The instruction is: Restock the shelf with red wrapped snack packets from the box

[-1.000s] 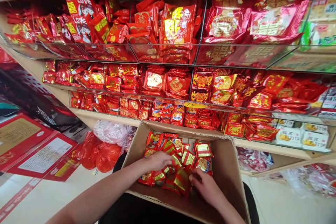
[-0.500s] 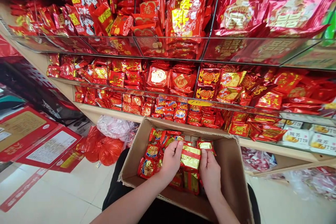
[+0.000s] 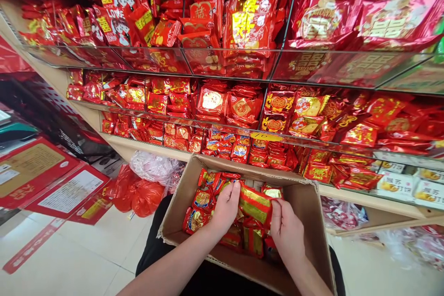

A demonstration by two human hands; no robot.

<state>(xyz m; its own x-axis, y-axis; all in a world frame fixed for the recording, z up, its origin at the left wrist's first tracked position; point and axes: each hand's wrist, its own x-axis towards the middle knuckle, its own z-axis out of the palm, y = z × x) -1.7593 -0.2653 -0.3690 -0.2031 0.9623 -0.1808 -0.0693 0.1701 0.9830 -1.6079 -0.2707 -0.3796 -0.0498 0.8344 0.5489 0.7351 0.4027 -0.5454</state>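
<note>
Between my two hands a red and gold snack packet (image 3: 255,204) is stretched, tilted with its right end lower. My left hand (image 3: 226,207) pinches its left end between thumb and fingers. At the other end, the fingers of my right hand (image 3: 286,229) are closed on the packet's edge. Both hands are inside an open cardboard box (image 3: 301,212) resting on my lap. Several similar packets lie in it: red ones with round labels (image 3: 202,199) on the left, gold-backed ones (image 3: 253,241) beneath my hands. My hands hide part of the contents.
Shelves with clear plastic fronts (image 3: 229,62) hold red snack packets in front of me. A yellow price tag (image 3: 266,136) hangs on a lower edge. Red plastic bags (image 3: 147,198) and a red carton (image 3: 65,189) are on the floor at left. White biscuit packs (image 3: 397,182) sit lower right.
My right hand has shifted right and down, and the packet has turned from level to slanting down on the right. My left hand stays nearly in place. The view has shifted slightly.
</note>
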